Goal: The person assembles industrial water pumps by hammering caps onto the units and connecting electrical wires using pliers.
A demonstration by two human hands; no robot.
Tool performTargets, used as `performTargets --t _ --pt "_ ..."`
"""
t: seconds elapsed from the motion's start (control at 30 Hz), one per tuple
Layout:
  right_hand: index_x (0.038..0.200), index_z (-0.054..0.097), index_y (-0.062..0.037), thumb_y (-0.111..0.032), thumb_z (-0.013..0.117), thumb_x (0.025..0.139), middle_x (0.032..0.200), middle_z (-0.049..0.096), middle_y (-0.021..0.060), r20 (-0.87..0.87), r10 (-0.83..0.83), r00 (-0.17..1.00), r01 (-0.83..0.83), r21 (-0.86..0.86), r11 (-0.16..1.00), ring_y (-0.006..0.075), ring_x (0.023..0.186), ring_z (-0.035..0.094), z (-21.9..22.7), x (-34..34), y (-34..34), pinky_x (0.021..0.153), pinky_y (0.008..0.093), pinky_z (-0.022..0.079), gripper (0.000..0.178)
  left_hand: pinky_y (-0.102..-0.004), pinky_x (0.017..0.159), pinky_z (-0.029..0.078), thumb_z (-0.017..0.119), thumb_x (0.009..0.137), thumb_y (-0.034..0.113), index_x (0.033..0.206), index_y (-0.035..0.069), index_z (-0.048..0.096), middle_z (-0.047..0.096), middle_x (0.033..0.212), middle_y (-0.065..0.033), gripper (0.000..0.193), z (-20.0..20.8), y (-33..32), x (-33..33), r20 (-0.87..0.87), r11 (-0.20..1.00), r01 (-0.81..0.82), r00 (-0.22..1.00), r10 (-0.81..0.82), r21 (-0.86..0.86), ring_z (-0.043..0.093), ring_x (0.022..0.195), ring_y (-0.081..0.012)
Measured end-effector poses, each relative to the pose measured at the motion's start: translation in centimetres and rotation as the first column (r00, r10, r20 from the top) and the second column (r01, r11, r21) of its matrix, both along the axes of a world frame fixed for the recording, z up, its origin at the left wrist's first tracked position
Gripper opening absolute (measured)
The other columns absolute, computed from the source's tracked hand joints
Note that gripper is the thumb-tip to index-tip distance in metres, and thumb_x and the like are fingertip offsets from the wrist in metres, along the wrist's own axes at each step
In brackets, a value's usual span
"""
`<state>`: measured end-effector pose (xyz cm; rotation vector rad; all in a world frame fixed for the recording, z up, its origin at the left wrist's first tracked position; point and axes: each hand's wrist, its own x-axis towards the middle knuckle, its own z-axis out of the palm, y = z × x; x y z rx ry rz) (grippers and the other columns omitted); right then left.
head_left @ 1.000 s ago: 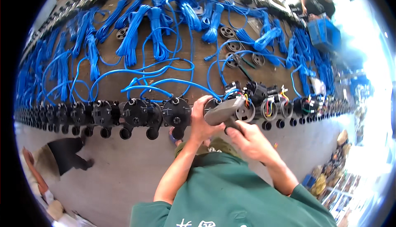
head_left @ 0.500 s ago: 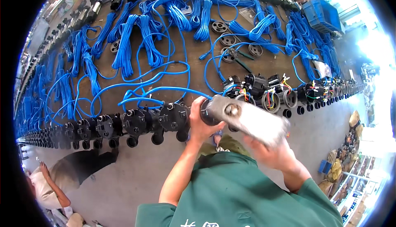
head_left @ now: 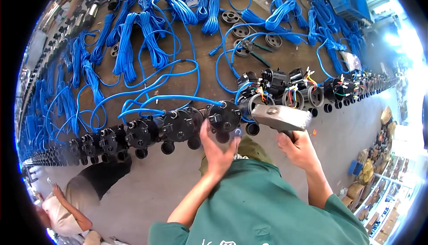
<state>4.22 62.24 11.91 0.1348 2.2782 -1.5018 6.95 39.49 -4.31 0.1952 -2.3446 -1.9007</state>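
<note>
In my right hand [head_left: 301, 149] is a hammer, gripped by its dark handle. Its blocky, worn metal head [head_left: 283, 116] is raised over the table's near edge, in front of the wired motor housings [head_left: 292, 99]. My left hand [head_left: 218, 153] is at the near side of a round black motor cover [head_left: 224, 116], thumb and fingers apart. The forefinger reaches the cover's lower left; whether it touches cannot be made out. A blue cable [head_left: 185, 97] enters the top of this cover. To its left stands another black-covered motor [head_left: 182, 124] in the same row.
Coiled blue cables [head_left: 151, 44] lie across the brown table [head_left: 207, 75]. Metal pulleys [head_left: 240, 31] and dark-handled pliers [head_left: 260, 59] are past the housings. A blue crate [head_left: 347, 2] stands far right. Another person [head_left: 71, 198] is at lower left; others' arms show at the far side.
The hammer has moved right, away from over the motor cover, and the cover now shows fully. My left hand has loosened from around it and drawn toward me. The view has shifted slightly.
</note>
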Motion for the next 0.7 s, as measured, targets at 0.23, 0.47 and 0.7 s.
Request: performTargets --t 0.23,0.47,0.7 --pt "0.095 0.066 0.0031 -0.025 0.068 0.103 0.057 0.045 0.0052 0.004 -0.018 1.0 0.018 0.004 1.0 0.013 0.052 0.038 -6.8 2.4 2.6 0.049 0.033 0.035 0.03 -0.0381 0.09 0.055 0.083 0.079 0.003 0.131 0.0 0.056 0.061 0.118 -0.0106 0.058 -14.9 1.2 1.3 0.439 0.997 0.054 0.895 -0.075 0.059 0.062 0.106 -0.0217" --pt "0.105 0.071 -0.0017 -0.012 0.074 0.095 0.066 0.061 0.0127 -0.187 0.051 0.981 -0.041 0.057 0.998 0.0252 0.052 0.054 -7.9 4.0 0.6 0.054 0.0352 0.045 0.014 -0.03 0.085 0.054 0.071 0.079 -0.008 0.125 0.003 0.061 0.065 0.108 -0.0016 0.049 -13.8 2.8 0.0 0.134 0.988 -0.065 0.99 0.046 0.141 0.063 0.096 -0.0126" --pt "0.123 0.072 -0.002 -0.01 0.075 0.094 0.097 0.077 0.0153 -0.173 0.021 0.985 -0.014 0.036 0.999 0.0302 0.078 0.074 -7.9 5.0 -0.4 0.074 0.0342 0.058 0.031 -0.0397 0.093 0.054 0.089 0.076 0.012 0.125 0.008 0.071 0.074 0.12 -0.006 0.052 -13.0 3.0 -0.3 0.109 0.997 -0.059 0.993 0.053 0.058 0.071 0.109 -0.023"
